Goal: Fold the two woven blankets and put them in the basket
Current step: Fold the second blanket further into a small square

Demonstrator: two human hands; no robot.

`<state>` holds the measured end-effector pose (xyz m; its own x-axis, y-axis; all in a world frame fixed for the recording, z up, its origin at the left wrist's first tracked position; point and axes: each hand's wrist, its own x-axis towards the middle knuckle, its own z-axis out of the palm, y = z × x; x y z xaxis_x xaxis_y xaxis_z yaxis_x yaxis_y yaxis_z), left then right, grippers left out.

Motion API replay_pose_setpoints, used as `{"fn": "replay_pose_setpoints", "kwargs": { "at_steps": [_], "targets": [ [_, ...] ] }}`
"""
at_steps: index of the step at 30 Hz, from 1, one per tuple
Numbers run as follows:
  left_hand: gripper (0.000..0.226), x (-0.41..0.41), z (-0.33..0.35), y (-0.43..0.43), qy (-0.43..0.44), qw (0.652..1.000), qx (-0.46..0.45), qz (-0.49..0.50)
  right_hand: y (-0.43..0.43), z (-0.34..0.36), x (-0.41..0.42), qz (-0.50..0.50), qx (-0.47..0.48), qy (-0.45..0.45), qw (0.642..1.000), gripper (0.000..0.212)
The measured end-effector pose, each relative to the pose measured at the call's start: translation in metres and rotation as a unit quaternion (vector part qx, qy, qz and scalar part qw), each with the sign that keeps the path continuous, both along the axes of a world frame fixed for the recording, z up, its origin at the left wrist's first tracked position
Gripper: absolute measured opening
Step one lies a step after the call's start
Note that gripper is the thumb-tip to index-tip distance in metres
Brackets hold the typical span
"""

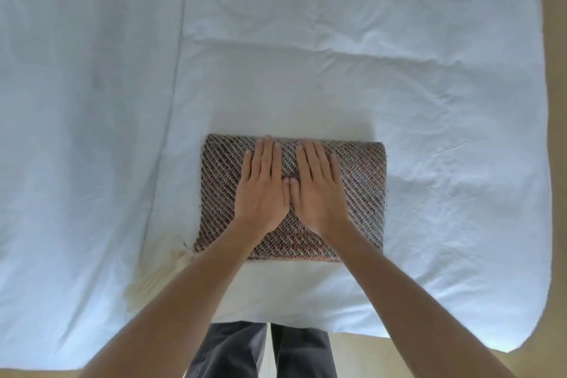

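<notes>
A woven blanket (362, 190) with diagonal brown, grey and reddish stripes lies folded into a thick rectangle on the white sheet, near the front edge. My left hand (264, 187) rests flat on its middle, fingers together and pointing away from me. Beside it my right hand (319, 190) lies flat too, and the two thumbs touch. Neither hand grips the cloth. A pale cream fringe (147, 282) shows at the blanket's near-left corner, partly behind my left forearm. No basket and no second blanket are in view.
The white sheet (276, 55) covers a wide surface, creased and wrinkled, with a long fold line on the left. Its edge curves down the right side and along the front, where a tan floor (552, 224) shows. My dark trousers (260, 350) are at the bottom.
</notes>
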<state>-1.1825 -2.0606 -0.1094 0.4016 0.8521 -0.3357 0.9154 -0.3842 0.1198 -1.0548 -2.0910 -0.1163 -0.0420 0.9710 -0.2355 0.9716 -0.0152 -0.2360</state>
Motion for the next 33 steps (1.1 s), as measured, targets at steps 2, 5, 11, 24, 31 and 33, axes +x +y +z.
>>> {"fn": "replay_pose_setpoints", "kwargs": {
  "at_steps": [2, 5, 11, 24, 31, 33],
  "targets": [
    [0.065, -0.002, -0.031, 0.001, 0.046, 0.999, -0.027, 0.001, 0.0, -0.03, -0.005, 0.019, -0.056, -0.044, 0.997, 0.061],
    [0.066, -0.008, -0.064, -0.001, 0.073, 0.997, -0.037, -0.009, -0.005, -0.066, -0.004, 0.027, -0.08, -0.078, 0.993, 0.061],
    [0.07, -0.019, -0.039, 0.003, -0.004, 1.0, 0.006, 0.019, -0.003, -0.033, 0.011, 0.002, -0.013, -0.003, 1.0, 0.065],
    [0.074, -0.052, -0.048, 0.007, -0.003, 0.995, -0.001, 0.104, -0.02, -0.049, 0.062, -0.098, -0.03, -0.053, 0.993, 0.068],
    [0.066, -0.018, -0.055, -0.058, -0.043, 0.998, -0.003, -0.039, -0.06, -0.045, -0.003, 0.012, -0.019, 0.007, 1.0, 0.063],
    [0.065, -0.022, -0.072, -0.057, -0.019, 0.999, -0.02, -0.031, -0.06, -0.065, -0.004, 0.013, -0.047, -0.022, 0.999, 0.063]
  ]
}}
